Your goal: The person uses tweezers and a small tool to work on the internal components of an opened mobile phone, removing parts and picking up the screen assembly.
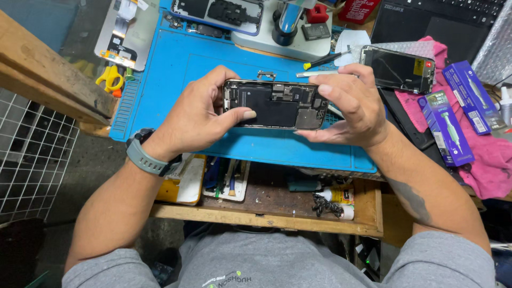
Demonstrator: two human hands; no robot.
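An opened phone body [277, 104] with its black battery and boards exposed is held level above the blue work mat [176, 69]. My left hand [200, 112] grips its left end, thumb pressed on the battery. My right hand [352, 104] grips its right end, fingers curled over the top edge. A grey watch sits on my left wrist.
A detached phone screen [397, 69] lies on a pink cloth [490, 154] at right, beside two blue tool boxes [445, 128]. A microscope base [285, 32], another opened phone [218, 13] and a laptop [442, 21] stand behind. An open wooden drawer [277, 205] holds tools below.
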